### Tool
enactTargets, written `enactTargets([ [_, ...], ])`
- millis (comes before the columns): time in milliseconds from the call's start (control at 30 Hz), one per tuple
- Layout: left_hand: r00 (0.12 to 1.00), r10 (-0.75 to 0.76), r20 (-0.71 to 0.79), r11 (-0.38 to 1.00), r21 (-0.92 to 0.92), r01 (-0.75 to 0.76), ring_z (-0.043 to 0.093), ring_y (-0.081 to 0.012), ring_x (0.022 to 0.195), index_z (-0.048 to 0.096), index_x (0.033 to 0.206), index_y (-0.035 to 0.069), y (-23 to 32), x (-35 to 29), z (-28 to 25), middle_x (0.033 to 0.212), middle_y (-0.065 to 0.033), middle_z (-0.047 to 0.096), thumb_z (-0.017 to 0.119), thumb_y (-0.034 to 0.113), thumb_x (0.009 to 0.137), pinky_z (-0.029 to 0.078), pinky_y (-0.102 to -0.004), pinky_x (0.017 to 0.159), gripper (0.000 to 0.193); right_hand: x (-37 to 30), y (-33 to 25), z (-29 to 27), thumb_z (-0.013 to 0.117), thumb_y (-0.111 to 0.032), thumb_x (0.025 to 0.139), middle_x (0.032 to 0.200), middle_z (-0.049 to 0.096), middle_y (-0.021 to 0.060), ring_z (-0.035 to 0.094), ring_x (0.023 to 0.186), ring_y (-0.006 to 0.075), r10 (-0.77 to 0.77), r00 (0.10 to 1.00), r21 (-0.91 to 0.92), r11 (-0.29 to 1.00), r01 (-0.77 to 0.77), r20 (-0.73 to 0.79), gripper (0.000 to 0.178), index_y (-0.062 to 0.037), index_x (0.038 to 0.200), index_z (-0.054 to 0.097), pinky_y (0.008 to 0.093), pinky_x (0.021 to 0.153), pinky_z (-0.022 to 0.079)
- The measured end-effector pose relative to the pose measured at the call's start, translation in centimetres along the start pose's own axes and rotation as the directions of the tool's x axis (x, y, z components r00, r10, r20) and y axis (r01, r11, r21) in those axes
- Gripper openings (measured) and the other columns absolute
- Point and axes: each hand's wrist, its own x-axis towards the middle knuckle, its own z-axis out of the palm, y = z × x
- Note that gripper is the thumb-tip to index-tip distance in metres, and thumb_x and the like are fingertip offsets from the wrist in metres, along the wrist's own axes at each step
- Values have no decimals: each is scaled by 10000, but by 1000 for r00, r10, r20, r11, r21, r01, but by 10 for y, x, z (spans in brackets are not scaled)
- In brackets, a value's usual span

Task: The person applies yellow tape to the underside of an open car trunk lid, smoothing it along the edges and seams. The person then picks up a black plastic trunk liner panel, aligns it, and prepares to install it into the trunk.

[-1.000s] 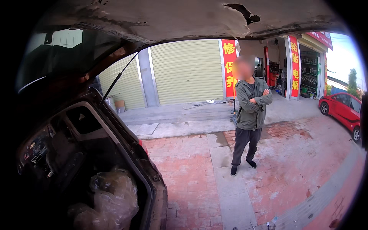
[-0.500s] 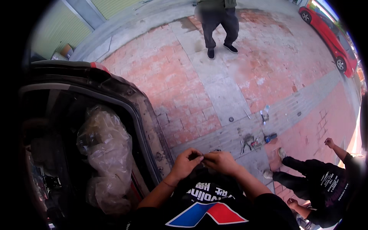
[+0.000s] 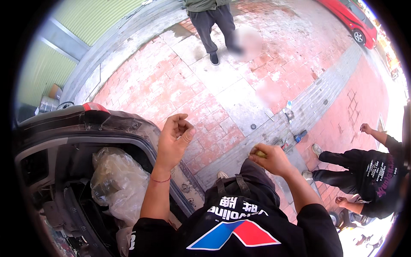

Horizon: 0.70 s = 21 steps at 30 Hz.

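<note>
My left hand [image 3: 173, 143] is raised beside the open rear of a dark car [image 3: 124, 122]. Its fingers are loosely bent, the thumb stands apart from them, and nothing shows in the grip. To the right, in front of my body, my right hand [image 3: 274, 160] pinches a small yellowish piece [image 3: 260, 153] between thumb and fingers; most of it is hidden. A crumpled clear plastic bag [image 3: 120, 182] lies in the car's boot, left of my left forearm.
Tools lie on the paving, among them a blue tool [image 3: 301, 136]. A dark ring [image 3: 253, 126] is near them. One person [image 3: 212, 25] stands ahead; another, in black [image 3: 355, 169], is at the right. A red car [image 3: 358, 34] is parked far right.
My hands, together before, have come apart: the left went up and left, the right moved slightly right and up. The view has shifted, and a yellowish piece now shows in my right hand.
</note>
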Motion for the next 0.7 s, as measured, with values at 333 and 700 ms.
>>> enactTargets([
  [333,938,313,149,854,388,-347,651,-178,856,661,952,10,104,94,126,930,-75,670,745,35,907,520,-298,787,99,123,-61,-138,794,-246,849,823,688,104,687,752,346,-652,728,-185,758,626,-210,227,-99,976,678,429,619,538],
  [700,617,760,-204,493,800,-342,661,-173,872,640,932,4,254,109,131,932,-91,677,759,14,900,516,-284,782,124,222,-99,-262,792,-393,878,872,739,131,725,834,364,-752,659,-4,659,752,4,397,-105,1125,674,416,718,577],
])
